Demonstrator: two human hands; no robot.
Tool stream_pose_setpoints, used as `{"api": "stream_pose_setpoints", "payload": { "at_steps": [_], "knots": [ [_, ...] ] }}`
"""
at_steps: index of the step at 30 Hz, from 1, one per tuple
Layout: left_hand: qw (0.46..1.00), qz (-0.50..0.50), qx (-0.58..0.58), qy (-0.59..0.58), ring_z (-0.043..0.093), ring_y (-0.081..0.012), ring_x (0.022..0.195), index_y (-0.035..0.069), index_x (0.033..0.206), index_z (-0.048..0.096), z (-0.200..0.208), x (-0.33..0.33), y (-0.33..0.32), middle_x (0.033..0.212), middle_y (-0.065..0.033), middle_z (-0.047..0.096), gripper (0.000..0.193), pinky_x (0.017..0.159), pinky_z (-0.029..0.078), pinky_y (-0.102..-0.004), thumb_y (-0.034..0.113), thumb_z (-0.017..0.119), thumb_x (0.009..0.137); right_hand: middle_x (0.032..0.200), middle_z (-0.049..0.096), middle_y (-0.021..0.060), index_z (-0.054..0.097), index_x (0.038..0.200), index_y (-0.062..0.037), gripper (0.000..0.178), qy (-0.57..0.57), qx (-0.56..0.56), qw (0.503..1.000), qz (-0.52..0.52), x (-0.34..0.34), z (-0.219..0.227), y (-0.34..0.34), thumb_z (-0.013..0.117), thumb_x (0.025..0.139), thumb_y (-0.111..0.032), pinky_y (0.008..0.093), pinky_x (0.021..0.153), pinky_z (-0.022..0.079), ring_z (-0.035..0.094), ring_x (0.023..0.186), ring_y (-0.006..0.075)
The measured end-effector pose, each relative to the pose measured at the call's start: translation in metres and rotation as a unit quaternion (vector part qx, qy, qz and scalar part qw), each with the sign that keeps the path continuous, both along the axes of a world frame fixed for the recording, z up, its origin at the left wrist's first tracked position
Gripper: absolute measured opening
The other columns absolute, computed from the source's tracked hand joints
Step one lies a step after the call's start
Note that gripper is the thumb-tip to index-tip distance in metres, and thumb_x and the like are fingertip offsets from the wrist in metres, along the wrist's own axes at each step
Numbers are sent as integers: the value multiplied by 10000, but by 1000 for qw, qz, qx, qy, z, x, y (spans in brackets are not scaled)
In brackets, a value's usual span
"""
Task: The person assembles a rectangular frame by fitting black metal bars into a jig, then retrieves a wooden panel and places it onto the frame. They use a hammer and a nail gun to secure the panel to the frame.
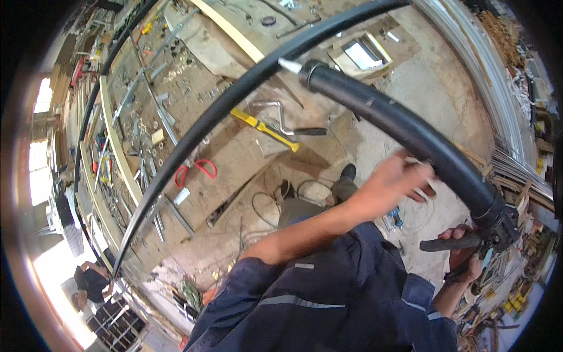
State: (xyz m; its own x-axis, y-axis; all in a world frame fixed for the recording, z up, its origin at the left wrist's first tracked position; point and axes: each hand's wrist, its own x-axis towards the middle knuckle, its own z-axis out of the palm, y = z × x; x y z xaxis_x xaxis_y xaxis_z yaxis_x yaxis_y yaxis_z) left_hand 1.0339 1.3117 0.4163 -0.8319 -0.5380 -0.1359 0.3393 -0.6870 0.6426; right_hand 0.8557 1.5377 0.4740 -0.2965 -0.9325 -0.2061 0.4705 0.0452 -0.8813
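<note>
A black caulking gun (384, 111) with a long, thick barrel reaches across the right half of the head view. Its trigger end is gripped by my right hand (469, 268), with fingers around the handle. My left hand (399, 180), slightly blurred, is beside the underside of the barrel, its fingers apart and half bent; whether it touches the barrel is hard to see. The gun's white nozzle (290, 66) points at a long curved black bar (205, 120) and overlaps its edge in view. Contact between nozzle and bar cannot be made out.
Below the bar lie a yellow tool (264, 127), a bent metal crank (282, 117) and red-handled scissors (196, 171). Loose metal parts and tools litter the left side. Long metal profiles (487, 64) line the right. Another person (92, 284) is at the far lower left.
</note>
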Motion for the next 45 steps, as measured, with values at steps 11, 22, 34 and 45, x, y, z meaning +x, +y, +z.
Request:
{"api": "stream_pose_setpoints", "payload": {
  "at_steps": [11,22,34,45],
  "knots": [
    [837,-210,-434,-258,645,-412,920,15,1057,639,-97,19,73,951,-213,674,343,796,510,-453,331,664,925,1274,483,110,294,1512,-135,783,-40,-42,998,23,-114,-19,-11,682,886,-401,521,1043,372,477,1217,329],
    [767,-189,-393,-470,657,-411,902,12,988,678,-119,129,46,928,-218,692,362,789,510,-450,366,615,942,1255,499,142,281,1528,-129,790,-12,-85,991,-101,-33,-4,-3,685,880,-326,532,1078,403,524,1205,365],
    [738,-214,-460,-444,677,-392,841,-15,912,680,-168,210,6,858,-222,699,367,737,515,-451,351,648,927,1254,484,132,297,1493,-113,733,19,-191,966,-174,91,8,59,686,883,-232,524,1058,383,504,1200,330],
    [749,-178,-378,-513,687,-400,913,0,1043,674,-129,209,-4,953,-250,699,361,798,525,-442,342,648,929,1269,517,145,304,1503,-117,742,41,-201,970,-132,29,1,0,683,888,-288,536,1066,400,518,1220,339]
  ]
}}
